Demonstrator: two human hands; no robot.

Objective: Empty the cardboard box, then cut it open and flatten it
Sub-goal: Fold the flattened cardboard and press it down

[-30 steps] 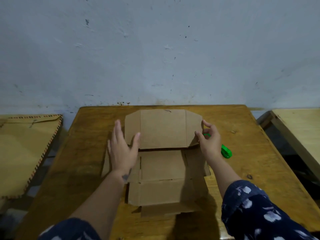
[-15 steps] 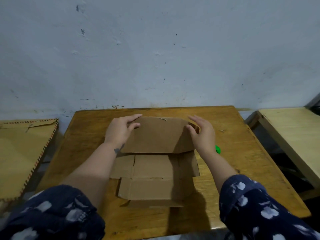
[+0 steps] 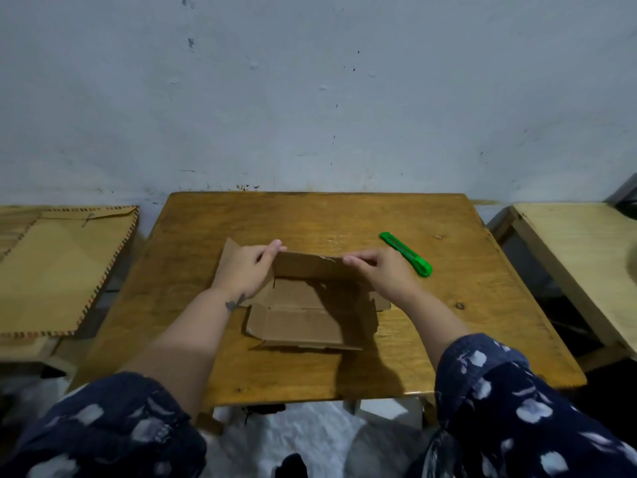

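A brown cardboard box (image 3: 303, 322), cut open and mostly spread flat, lies in the middle of the wooden table (image 3: 448, 339). Its far panel (image 3: 306, 264) is folded over toward me. My left hand (image 3: 246, 270) presses on the panel's left end with fingers over its top edge. My right hand (image 3: 382, 274) holds the right end the same way. A green utility knife (image 3: 406, 254) lies on the table just right of my right hand, untouched.
A tan woven mat (image 3: 62, 270) covers a low surface at the left. A pale wooden table (image 3: 586, 263) stands at the right, separated by a gap. A blue-grey wall runs behind the table's far edge.
The far panel stood upright a second ago and is now folded down toward me. Both hands moved onto its top edge. The green knife has come fully into view.
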